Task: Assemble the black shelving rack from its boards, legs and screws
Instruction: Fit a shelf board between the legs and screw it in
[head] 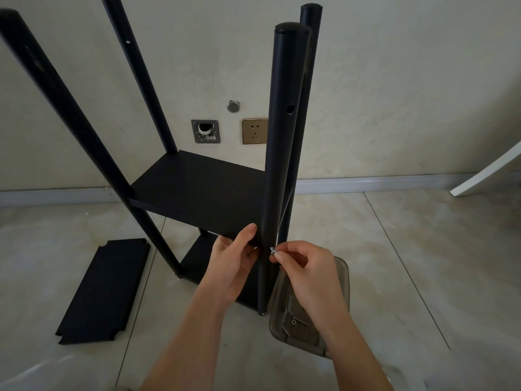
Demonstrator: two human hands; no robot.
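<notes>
The black rack stands on the tiled floor with several upright legs; the near right leg [282, 142] is closest to me. A middle shelf board [197, 190] sits between the legs, and a lower board [197, 261] lies beneath it. My left hand [234, 258] grips the front corner of the middle board where it meets the near right leg. My right hand [301, 263] pinches a silver screw [273, 250] against that leg at the board's height. A loose black board [104, 292] lies flat on the floor to the left.
A clear plastic tray [310, 328] with screws and small parts sits on the floor just right of the rack's base, partly behind my right arm. The wall behind carries a socket [254, 131] and an open box [205, 131]. A white furniture leg [485, 176] slants at right.
</notes>
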